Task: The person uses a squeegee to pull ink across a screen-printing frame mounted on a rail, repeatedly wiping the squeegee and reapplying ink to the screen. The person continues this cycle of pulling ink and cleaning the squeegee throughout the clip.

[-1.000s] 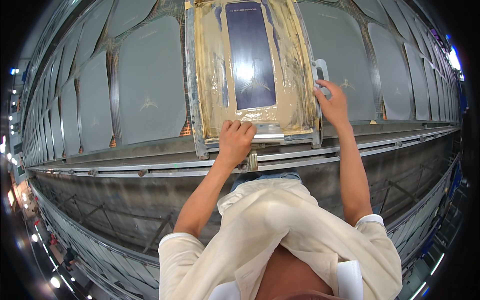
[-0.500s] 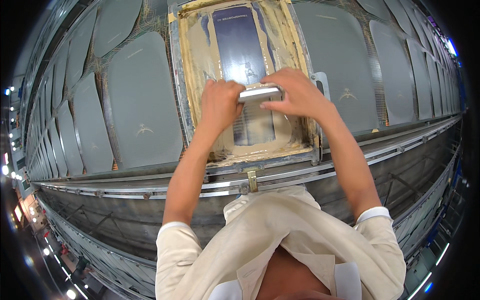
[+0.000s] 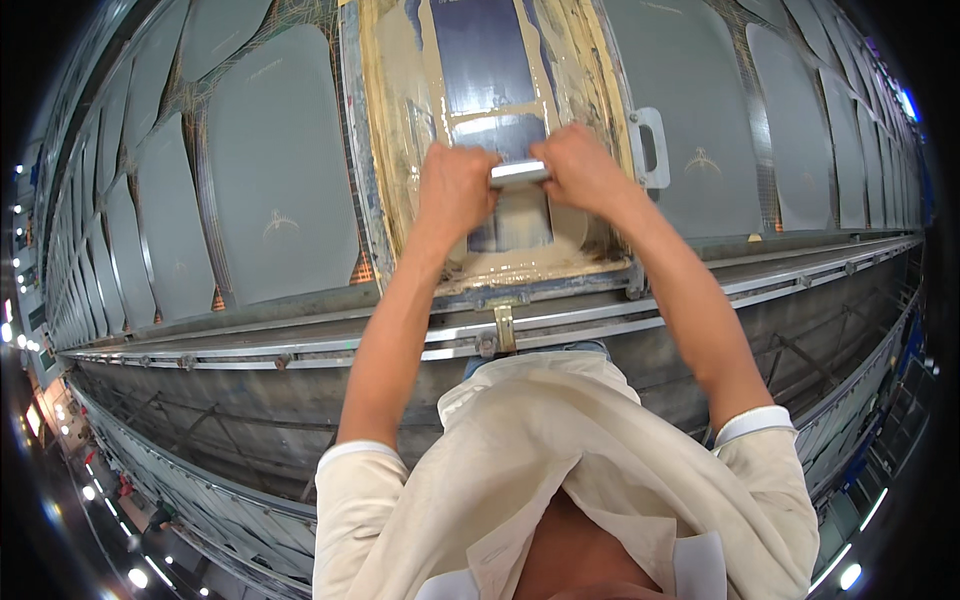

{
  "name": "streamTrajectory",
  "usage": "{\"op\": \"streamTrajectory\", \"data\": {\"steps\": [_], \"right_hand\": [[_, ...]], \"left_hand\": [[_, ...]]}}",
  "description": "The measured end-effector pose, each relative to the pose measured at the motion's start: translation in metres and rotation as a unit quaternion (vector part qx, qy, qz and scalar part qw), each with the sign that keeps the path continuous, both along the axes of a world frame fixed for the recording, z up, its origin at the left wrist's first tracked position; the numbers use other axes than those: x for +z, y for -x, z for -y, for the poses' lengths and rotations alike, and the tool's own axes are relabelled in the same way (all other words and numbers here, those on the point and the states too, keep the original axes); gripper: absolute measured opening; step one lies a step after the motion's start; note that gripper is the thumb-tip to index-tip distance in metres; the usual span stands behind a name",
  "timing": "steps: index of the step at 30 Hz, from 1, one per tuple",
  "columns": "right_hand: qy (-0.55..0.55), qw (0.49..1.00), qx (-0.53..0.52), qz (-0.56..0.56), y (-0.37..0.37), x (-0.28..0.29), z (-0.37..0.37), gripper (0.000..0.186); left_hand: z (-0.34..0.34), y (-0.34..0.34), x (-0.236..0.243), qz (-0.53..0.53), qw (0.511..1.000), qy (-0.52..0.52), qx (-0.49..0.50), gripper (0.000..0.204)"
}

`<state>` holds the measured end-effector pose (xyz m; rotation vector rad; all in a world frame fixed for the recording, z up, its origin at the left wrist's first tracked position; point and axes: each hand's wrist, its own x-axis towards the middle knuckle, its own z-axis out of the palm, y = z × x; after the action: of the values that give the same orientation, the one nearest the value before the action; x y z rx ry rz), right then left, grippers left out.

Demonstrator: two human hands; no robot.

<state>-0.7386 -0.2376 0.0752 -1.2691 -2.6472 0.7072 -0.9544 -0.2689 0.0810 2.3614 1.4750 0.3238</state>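
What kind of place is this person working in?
Most likely a screen-printing workshop or factory. Both hands, left hand and right hand, grip a metal squeegee bar across a paste-smeared printing frame. Rows of grey fabric panels lie along a long metal-railed table.

The hands (image 3: 520, 180) hide most of the metal squeegee bar (image 3: 518, 173).

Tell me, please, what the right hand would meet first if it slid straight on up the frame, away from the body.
Probably only more wet cream paste on the dark screen; the right hand and squeegee bar have nothing else ahead before the picture's top edge.
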Motion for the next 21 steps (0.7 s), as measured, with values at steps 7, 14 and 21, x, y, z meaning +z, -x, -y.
{"op": "streamTrajectory", "data": {"steps": [7,14,21], "right_hand": [[0.037,0.997,-0.045,-0.055,-0.013,0.017,0.088,0.048],[-0.1,0.881,-0.451,-0.101,-0.09,-0.034,-0.021,0.052],[0.009,0.822,-0.548,-0.157,-0.107,-0.066,-0.031,0.04]], "left_hand": [[0.082,-0.002,0.01,0.013,0.999,-0.036,-0.002,0.037],[0.124,0.009,0.033,0.011,0.997,-0.072,0.019,0.038],[0.163,-0.002,0.01,0.018,0.998,-0.052,0.017,0.045]]}}
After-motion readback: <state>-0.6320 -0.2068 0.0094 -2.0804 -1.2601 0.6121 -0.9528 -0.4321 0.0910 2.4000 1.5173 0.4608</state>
